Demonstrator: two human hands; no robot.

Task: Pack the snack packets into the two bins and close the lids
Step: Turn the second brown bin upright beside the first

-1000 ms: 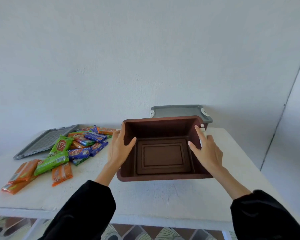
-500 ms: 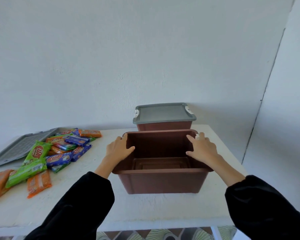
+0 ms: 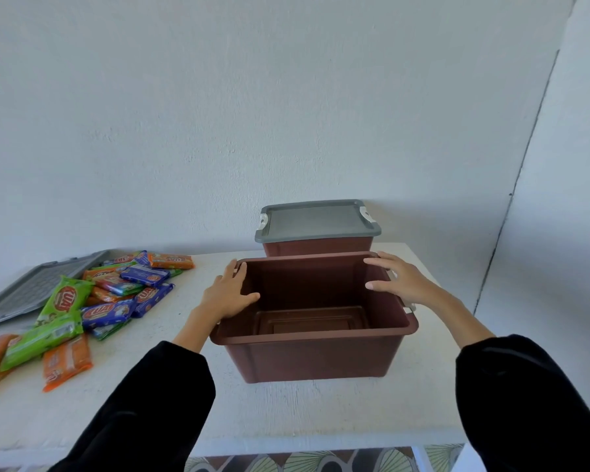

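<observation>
Down on the white table (image 3: 286, 413): rough top, faintly speckled, pushed up against a plain pale wall (image 3: 252, 114). Front and centre, the open bin (image 3: 314, 356), brown, upright, lidless, its stepped floor in plain sight. Left hand (image 3: 227, 296) on the left rim, thumb hooked over onto the inside wall, fingers along the top edge, gripping. Right hand (image 3: 401, 281) over the right rim, fingers straight and spread, thumb reaching in above the opening, resting there rather than clutching. Right behind, touching or only nearly so, hard to say, the second bin (image 3: 315, 248), same brown, capped with a grey lid (image 3: 317, 221), white latches at both ends. Off to the left, well apart from both bins, the snack packets (image 3: 82, 301) in a loose overlapping heap, green, blue and orange, all down on the tabletop. Beyond the heap, at the far left edge, a loose grey lid (image 3: 24, 291), near side tucked under a few packets. Black sleeves (image 3: 143, 413) in from the bottom of the view. Over on the right, a side wall (image 3: 566, 233), joined to the back one at a dark slanting seam. Below the table's front edge, a strip of patterned floor tile (image 3: 304, 461), pale green fans on brown.
</observation>
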